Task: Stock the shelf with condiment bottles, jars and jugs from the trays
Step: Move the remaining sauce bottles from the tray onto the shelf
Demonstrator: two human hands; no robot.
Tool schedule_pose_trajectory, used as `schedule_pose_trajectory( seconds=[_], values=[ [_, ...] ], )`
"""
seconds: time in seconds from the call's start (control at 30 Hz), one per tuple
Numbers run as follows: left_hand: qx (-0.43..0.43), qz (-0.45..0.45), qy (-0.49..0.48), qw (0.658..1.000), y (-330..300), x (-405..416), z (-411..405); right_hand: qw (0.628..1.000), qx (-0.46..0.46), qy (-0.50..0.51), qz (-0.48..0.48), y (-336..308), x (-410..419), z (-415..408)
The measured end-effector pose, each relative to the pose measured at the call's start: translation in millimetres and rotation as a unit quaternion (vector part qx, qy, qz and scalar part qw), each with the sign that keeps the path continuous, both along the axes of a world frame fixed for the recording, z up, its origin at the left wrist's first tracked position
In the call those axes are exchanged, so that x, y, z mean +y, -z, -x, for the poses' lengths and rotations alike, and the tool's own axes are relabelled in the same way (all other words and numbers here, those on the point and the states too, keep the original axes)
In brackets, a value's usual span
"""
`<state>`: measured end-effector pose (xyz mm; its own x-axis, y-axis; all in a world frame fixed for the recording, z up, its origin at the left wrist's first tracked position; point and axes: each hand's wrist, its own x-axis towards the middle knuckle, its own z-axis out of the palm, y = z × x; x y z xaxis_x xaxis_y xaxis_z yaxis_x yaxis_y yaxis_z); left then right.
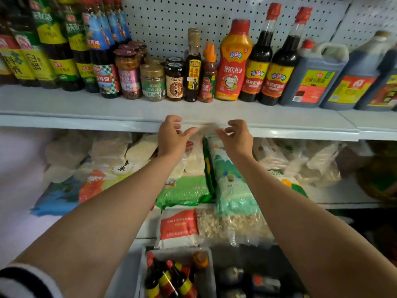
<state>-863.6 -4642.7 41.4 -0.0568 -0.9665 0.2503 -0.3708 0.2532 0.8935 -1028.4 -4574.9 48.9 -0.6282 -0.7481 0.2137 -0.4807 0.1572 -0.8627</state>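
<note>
The white shelf [133, 106] carries a row of condiments: tall dark bottles [64, 50] at the left, several jars [152, 81] in the middle, a small dark bottle [192, 67], an orange squeeze bottle [233, 61], two soy sauce bottles [268, 61] and dark jugs [311, 78] at the right. My left hand [170, 136] and my right hand [237, 137] hover side by side just below the shelf's front edge, fingers curled apart, holding nothing. A white tray [141, 274] at the bottom holds several dark bottles [169, 278] with red caps.
Bags of rice and grain [232, 183] fill the lower shelf behind my forearms. A second dark tray with bottles [253, 280] sits right of the white one. White pegboard [171, 20] backs the shelf. A brown basket [378, 179] stands at the right.
</note>
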Motion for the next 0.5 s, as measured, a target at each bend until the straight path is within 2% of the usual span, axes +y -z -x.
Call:
schedule_pose_trajectory(
  seconds=[0.1,0.27,0.5],
  values=[
    [-0.055,-0.003,0.02,0.998,39.3,25.7,-24.2,0.996,0.043,-0.021,-0.069,29.0,29.7,-9.6],
    [-0.169,-0.105,0.022,0.98,115.1,58.9,-60.8,0.963,0.104,-0.085,-0.234,91.4,68.7,-24.7],
    [-0.216,-0.181,0.026,0.959,216.0,88.9,-82.3,0.922,0.078,-0.116,-0.362,197.4,104.2,-18.8]
  ],
)
